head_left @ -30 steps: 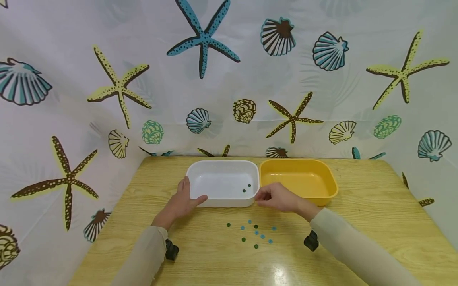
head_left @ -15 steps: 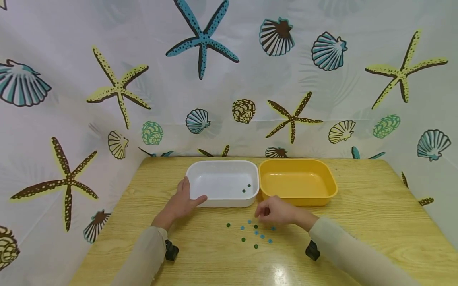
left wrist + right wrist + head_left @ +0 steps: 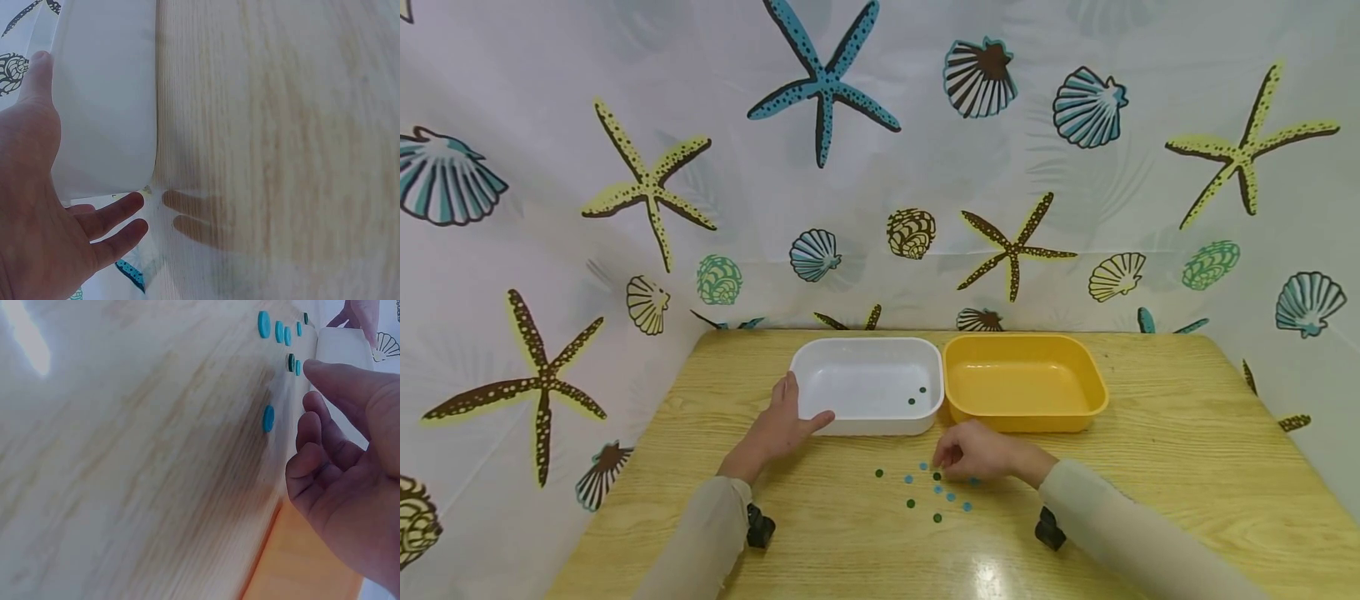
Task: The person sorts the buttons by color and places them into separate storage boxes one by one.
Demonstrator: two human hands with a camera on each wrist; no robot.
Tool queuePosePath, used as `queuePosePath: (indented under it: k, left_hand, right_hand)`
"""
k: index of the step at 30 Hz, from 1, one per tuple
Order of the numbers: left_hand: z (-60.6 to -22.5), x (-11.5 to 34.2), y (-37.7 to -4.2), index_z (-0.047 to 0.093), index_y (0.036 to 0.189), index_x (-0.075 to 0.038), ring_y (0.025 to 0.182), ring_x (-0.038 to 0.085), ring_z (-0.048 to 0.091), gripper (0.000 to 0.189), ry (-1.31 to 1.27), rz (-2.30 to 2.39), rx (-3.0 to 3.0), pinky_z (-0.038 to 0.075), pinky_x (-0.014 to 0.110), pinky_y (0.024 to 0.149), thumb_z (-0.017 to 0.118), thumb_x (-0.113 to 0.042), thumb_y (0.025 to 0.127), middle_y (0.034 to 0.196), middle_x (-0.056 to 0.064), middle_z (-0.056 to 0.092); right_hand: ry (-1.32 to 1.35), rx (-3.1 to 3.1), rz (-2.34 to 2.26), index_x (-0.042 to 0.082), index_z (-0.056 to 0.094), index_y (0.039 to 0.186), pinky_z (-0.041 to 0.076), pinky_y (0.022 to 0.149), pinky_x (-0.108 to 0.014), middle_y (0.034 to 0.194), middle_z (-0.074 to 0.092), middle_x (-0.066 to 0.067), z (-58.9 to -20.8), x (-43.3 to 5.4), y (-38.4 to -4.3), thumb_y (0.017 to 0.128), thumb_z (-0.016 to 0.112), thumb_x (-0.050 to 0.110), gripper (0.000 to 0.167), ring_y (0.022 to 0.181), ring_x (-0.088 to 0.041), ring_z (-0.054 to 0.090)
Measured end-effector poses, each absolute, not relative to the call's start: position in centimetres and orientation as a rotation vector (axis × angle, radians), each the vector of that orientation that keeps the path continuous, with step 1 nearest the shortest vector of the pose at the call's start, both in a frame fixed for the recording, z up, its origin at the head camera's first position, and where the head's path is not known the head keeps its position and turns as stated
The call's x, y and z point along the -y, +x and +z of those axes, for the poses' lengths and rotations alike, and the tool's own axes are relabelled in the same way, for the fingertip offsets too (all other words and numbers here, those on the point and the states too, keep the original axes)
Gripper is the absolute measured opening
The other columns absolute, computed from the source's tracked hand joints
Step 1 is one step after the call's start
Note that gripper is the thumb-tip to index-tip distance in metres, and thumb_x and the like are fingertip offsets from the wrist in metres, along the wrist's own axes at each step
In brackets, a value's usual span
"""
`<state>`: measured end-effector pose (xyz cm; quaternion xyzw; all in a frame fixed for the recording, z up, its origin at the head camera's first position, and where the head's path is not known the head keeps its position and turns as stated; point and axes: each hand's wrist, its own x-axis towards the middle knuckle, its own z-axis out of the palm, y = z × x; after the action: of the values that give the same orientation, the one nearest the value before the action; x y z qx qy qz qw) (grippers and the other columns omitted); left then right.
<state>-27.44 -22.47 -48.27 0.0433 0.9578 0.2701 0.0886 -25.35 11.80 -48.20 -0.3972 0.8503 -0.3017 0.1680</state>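
My left hand [image 3: 778, 429] rests at the front left corner of a white plastic basin [image 3: 861, 427], thumb along the front rim and fingers by the left end. In the left wrist view, two fingers stretch past that end. Low over the table, my right hand [image 3: 977, 450] has its fingertips beside a dark green disc [image 3: 937, 477] and a light blue disc [image 3: 923, 467]. The right wrist view shows a gap between thumb and bent fingers, with nothing held. Several more small blue and green discs lie scattered, one blue disc [image 3: 269, 419] below the hand. Two green discs [image 3: 912, 402] lie inside the white basin.
An orange-yellow basin [image 3: 1026, 423] stands against the white basin's right end, behind my right hand. Both basins are on a wooden table [image 3: 820, 525]. A curtain [image 3: 880, 167] printed with starfish and shells surrounds the table at the back and sides.
My right hand has come down from between the basins' front edges toward the loose discs, its fingertips now beside the upper ones. The left hand and both basins have stayed put.
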Motion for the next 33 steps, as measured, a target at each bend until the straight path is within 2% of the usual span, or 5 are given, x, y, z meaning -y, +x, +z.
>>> queuePosePath:
  k: [6,15,24,33]
  left_hand:
    - [-48.2,22.4,-27.5,-0.014,0.147,0.003,0.120,0.047,0.043,0.116,0.112,0.810,-2.841,0.036,0.055,0.097,0.054,-0.066,0.083,0.153,0.025,-0.005]
    - [-48.2,22.4,-27.4,-0.013,0.147,0.002,0.122,0.046,0.042,0.120,0.106,0.803,-2.834,0.036,0.055,0.098,0.052,-0.072,0.080,0.153,0.024,-0.005]
    - [-48.2,22.5,-27.5,-0.014,0.147,0.002,0.124,0.047,0.038,0.121,0.100,0.803,-2.832,0.034,0.056,0.099,0.050,-0.075,0.078,0.153,0.024,-0.006]
    - [-48.1,22.5,-27.3,-0.015,0.147,0.001,0.122,0.047,0.041,0.121,0.105,0.816,-2.833,0.036,0.055,0.098,0.050,-0.075,0.079,0.153,0.024,-0.006]
  right_hand:
    - [-1.084,-2.400,-0.834,0.011,0.072,0.094,0.048,0.074,-0.021,0.087,0.063,0.007,-48.3,-11.5,-25.5,0.084,0.069,0.005,0.011,0.078,-0.004,0.055]
    - [-1.048,-2.408,-0.790,0.015,0.073,0.093,0.047,0.072,-0.021,0.085,0.061,0.010,-48.6,-11.2,-25.6,0.084,0.069,0.007,0.013,0.077,-0.004,0.053]
    - [-1.071,-2.397,-0.776,0.013,0.073,0.092,0.047,0.072,-0.021,0.085,0.061,0.010,-48.6,-10.8,-25.7,0.083,0.070,0.005,0.012,0.077,-0.003,0.053]
    - [-1.095,-2.417,-0.753,0.012,0.074,0.090,0.047,0.071,-0.021,0.085,0.062,0.009,-48.7,-10.7,-25.7,0.082,0.071,0.005,0.012,0.076,-0.003,0.054]
